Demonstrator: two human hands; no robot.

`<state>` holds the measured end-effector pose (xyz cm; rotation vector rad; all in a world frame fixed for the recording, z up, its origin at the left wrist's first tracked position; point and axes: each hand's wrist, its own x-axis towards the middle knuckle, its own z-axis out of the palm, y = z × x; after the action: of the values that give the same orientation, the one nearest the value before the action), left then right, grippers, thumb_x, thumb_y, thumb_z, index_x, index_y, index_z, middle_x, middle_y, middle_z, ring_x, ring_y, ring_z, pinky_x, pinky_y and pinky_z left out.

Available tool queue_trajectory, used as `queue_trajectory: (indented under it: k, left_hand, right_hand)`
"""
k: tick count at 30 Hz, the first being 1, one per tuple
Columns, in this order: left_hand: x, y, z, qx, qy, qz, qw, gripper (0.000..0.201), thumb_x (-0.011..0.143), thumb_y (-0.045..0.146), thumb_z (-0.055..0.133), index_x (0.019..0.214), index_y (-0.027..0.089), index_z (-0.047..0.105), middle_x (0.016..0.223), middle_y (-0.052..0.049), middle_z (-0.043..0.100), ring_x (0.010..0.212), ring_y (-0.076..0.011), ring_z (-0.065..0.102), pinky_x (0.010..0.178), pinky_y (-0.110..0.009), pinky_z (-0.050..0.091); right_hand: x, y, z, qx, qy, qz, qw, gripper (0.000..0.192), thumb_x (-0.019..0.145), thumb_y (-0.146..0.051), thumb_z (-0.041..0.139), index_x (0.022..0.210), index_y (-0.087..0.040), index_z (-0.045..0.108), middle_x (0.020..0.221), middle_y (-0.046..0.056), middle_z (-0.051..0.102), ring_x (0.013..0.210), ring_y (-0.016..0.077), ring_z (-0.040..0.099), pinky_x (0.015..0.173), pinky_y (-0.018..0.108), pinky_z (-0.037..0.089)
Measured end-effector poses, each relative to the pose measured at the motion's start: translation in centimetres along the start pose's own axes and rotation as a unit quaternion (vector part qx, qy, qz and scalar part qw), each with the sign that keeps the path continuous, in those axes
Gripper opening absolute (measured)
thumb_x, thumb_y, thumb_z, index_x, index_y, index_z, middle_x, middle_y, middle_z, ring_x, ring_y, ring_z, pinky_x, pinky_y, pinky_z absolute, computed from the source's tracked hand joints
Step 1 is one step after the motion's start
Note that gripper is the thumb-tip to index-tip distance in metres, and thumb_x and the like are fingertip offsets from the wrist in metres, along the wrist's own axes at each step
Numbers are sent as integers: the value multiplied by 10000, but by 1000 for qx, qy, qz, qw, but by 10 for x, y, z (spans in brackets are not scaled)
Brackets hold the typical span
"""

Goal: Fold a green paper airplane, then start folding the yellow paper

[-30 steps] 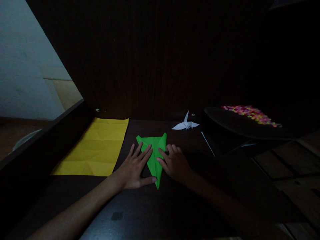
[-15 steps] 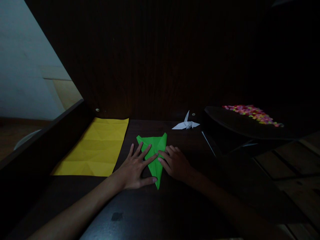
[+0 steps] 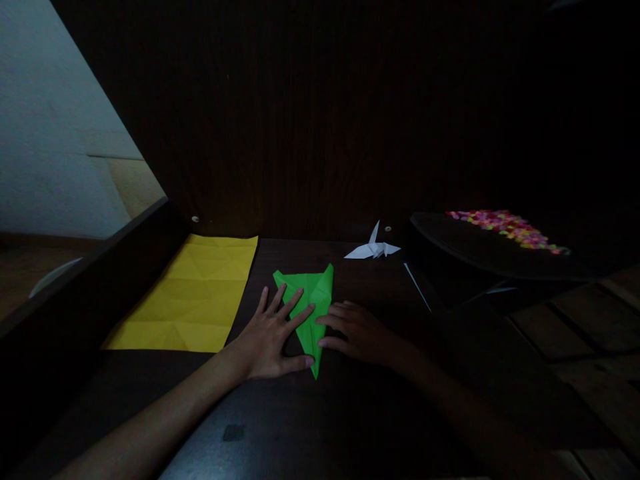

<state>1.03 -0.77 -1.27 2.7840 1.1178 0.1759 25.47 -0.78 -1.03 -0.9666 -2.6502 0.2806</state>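
A folded sheet of green origami paper [image 3: 316, 287] lies on the dark table, wide at its far end and narrowing to a point towards me. Spread flat, my left hand [image 3: 273, 337] presses on its left side, the thumb near the tip. My right hand [image 3: 357, 331] is at the paper's right edge, fingers stretched out and slightly bent, fingertips touching the green surface. Neither hand grasps anything. Part of the paper's left edge is hidden under my left fingers.
A creased yellow sheet [image 3: 195, 293] lies to the left, beside the raised side board [image 3: 95, 260]. Near the back panel sits a white paper crane [image 3: 373, 249]. At the right, many small colourful pieces [image 3: 505, 227] rest on a dark raised surface [image 3: 450, 243].
My right hand has slid slightly towards me along the paper's right edge, its fingers straightening out. My left hand has stayed in place.
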Motion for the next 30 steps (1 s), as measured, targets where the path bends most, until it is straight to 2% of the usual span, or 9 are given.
queue_trajectory:
  k: [8, 17, 21, 25, 30]
  left_hand:
    - [0, 0, 1, 1, 2, 1, 1000, 903, 786, 783, 402, 1514, 310, 155, 1600, -81, 105, 1432, -445, 42, 1088, -703, 56]
    - [1, 2, -1, -2, -11, -12, 1000, 921, 776, 801, 383, 1515, 296, 168, 1597, -96, 107, 1435, -439, 23, 1092, -698, 28]
    - [1, 2, -2, 0, -18, -14, 1000, 934, 777, 796, 391, 1520, 284, 149, 1597, -97, 100, 1434, -441, 19, 1094, -694, 30]
    - [0, 2, -1, 0, -13, -11, 1000, 945, 773, 786, 417, 1522, 286, 131, 1598, -91, 94, 1434, -439, 11, 1095, -689, 31]
    - [0, 2, -2, 2, -23, -15, 1000, 950, 774, 788, 409, 1523, 269, 136, 1597, -95, 93, 1435, -437, 8, 1097, -685, 30]
  right_hand:
    - [0, -4, 3, -23, 17, 20, 999, 341, 902, -459, 570, 1107, -201, 659, 1008, 81, 687, 972, 229, 629, 909, 395, 453]
    - [3, -6, 8, -34, 23, 19, 999, 301, 897, -428, 588, 1051, -182, 670, 968, 75, 674, 936, 231, 621, 854, 393, 465]
    - [2, -3, 5, -6, 11, -3, 1000, 294, 899, -420, 593, 1065, -188, 664, 971, 69, 671, 930, 211, 617, 845, 368, 472]
    - [-1, 1, -2, 30, -11, -39, 999, 410, 845, -468, 650, 1140, -184, 643, 1019, 69, 665, 968, 204, 607, 859, 354, 475]
    - [0, 1, 1, 18, 12, -58, 998, 372, 853, -440, 650, 1116, -176, 667, 951, 64, 673, 896, 194, 612, 823, 340, 487]
